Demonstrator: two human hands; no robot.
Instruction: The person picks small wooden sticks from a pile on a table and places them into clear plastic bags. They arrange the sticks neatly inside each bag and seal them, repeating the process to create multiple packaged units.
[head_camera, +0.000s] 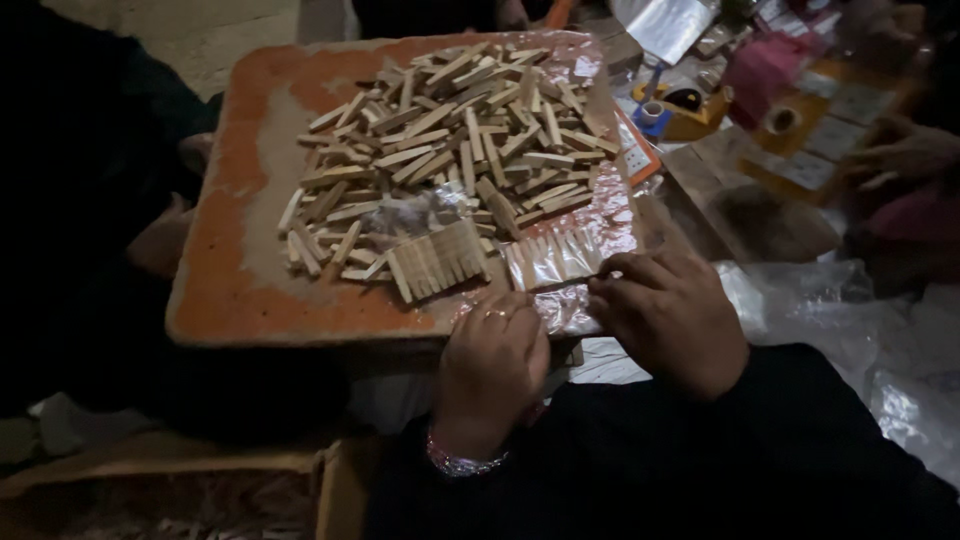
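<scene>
Left hand (492, 362) curled, fingertips bent down onto the near edge of the clear plastic sheet (560, 300). Right hand (668, 315) flat, fingers together, pressing the same sheet just right of a plastic-wrapped row of sticks (553, 257). Bare stick row (437, 261) to the left; loose wooden sticks (450, 140) heaped farther on the orange board (225, 290).

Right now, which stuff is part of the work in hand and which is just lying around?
In hand:
left hand
right hand
clear plastic sheet
row of wooden sticks
pile of loose wooden sticks
orange board

Lying about:
tape rolls
pink packet
cardboard box
</scene>
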